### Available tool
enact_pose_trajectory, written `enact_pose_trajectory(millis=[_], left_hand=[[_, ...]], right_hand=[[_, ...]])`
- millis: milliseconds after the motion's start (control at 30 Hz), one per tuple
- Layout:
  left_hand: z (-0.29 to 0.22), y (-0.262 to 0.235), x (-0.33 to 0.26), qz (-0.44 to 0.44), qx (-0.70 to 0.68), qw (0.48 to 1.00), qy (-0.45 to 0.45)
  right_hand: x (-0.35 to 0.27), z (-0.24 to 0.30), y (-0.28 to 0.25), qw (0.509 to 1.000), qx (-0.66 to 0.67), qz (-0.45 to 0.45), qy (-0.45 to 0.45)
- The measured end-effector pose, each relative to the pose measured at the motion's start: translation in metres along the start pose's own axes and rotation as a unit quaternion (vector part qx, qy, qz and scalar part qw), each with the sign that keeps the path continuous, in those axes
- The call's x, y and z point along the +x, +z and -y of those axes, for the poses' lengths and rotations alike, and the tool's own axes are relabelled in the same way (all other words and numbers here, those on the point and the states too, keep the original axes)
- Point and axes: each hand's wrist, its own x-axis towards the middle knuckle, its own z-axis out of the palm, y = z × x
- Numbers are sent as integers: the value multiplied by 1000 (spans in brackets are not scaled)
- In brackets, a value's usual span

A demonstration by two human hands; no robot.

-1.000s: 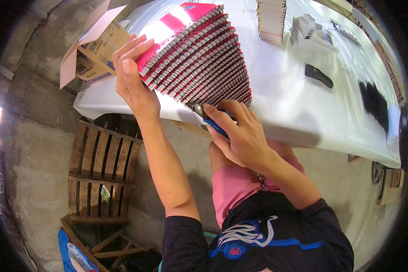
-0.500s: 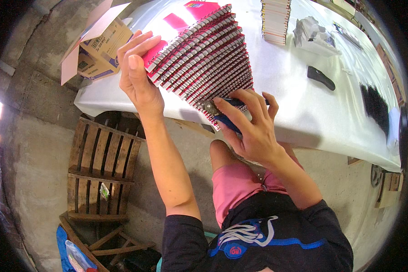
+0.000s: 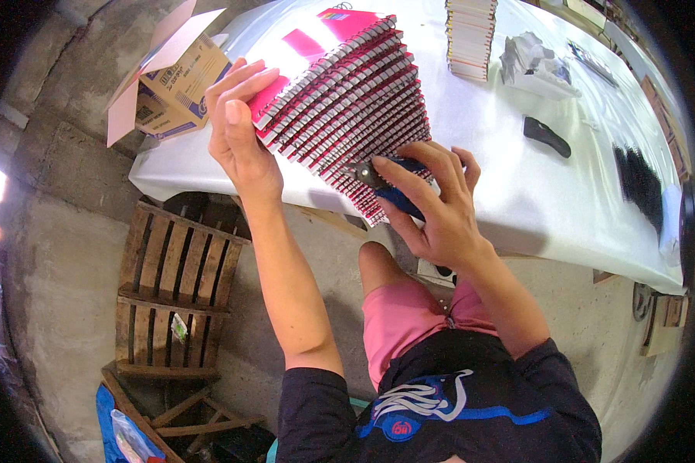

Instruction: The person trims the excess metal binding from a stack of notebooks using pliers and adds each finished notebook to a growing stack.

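A stack of spiral-bound notebooks (image 3: pixel 346 108) with red covers leans at the table's near edge, its rows of black wire coils facing me. Against its upper left end, my left hand (image 3: pixel 245 143) holds the stack, the fingers over the red cover and the thumb pointing up. My right hand (image 3: pixel 448 207) grips a pair of blue-handled pliers (image 3: pixel 369 176). Their metal jaws are at the coils low on the stack; whether they pinch a wire is too small to tell.
On the white-covered table (image 3: pixel 510 185) stand another notebook stack (image 3: pixel 469 42) and a plastic-wrapped bundle (image 3: pixel 534 65). A black curved object (image 3: pixel 547 136) and many black coils (image 3: pixel 639 181) lie to the right. An opened cardboard box (image 3: pixel 181 85) sits left, above a wooden slatted chair (image 3: pixel 179 289).
The pliers have shifted slightly up and right along the coils, and more of their head shows. My left hand stays on the stack; the whole view has moved a little.
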Motion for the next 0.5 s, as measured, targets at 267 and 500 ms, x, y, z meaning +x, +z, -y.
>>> enact_pose_trajectory(millis=[267,500], left_hand=[[2,-1,-1,-4,-6,1000,-1],[0,0,-1,-1,-5,1000,-3]], right_hand=[[-8,6,6,999,-50,12,-12],[-5,5,11,999,-47,-4,-28]])
